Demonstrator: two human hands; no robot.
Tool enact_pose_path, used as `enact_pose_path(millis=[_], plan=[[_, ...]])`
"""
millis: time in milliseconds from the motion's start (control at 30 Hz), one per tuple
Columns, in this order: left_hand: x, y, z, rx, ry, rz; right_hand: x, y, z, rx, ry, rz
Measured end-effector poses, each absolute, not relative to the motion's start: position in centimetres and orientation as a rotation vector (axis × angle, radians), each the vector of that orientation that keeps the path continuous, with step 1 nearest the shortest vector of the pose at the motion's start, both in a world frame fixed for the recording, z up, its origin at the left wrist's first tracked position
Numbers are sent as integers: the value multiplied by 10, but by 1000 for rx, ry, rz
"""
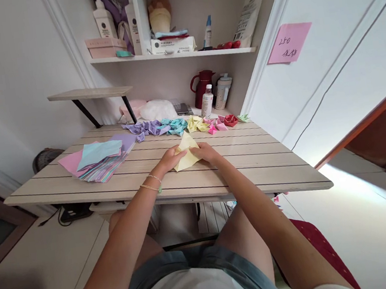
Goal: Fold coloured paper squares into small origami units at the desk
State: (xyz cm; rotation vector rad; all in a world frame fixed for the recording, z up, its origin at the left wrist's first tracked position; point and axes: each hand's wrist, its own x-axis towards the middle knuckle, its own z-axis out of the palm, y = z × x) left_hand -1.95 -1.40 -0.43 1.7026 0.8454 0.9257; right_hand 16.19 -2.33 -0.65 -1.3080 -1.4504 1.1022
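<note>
A pale yellow sheet of paper (187, 153), partly folded with one corner pointing away from me, lies on the wooden table (252, 165). My left hand (171, 159) pinches its left side, fingers closed on the paper. My right hand (207, 152) grips its right side the same way. A beaded bracelet is on my left wrist.
A stack of pastel paper sheets (97, 159) lies at the table's left. A row of folded paper pieces (179, 125), purple, teal, yellow, pink and red, runs along the far edge. Behind stand a red jug (202, 86), bottles, and a shelf. A pink note (289, 42) sticks on the right wall.
</note>
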Motion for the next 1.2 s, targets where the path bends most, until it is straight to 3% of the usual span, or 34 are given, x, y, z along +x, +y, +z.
enact_pose_path(millis=[233,600,833,1200], plan=[[-20,-19,-2,1749,849,877,158,-36,5,-1451,-1752,796],[-20,-37,11,2097,831,898,151,-41,8,-1480,-1850,671],[-21,-38,8,2073,878,925,153,-35,0,-1439,-1754,799],[-23,-6,-11,1364,1025,1331,160,-17,-11,-1131,-1193,1113]])
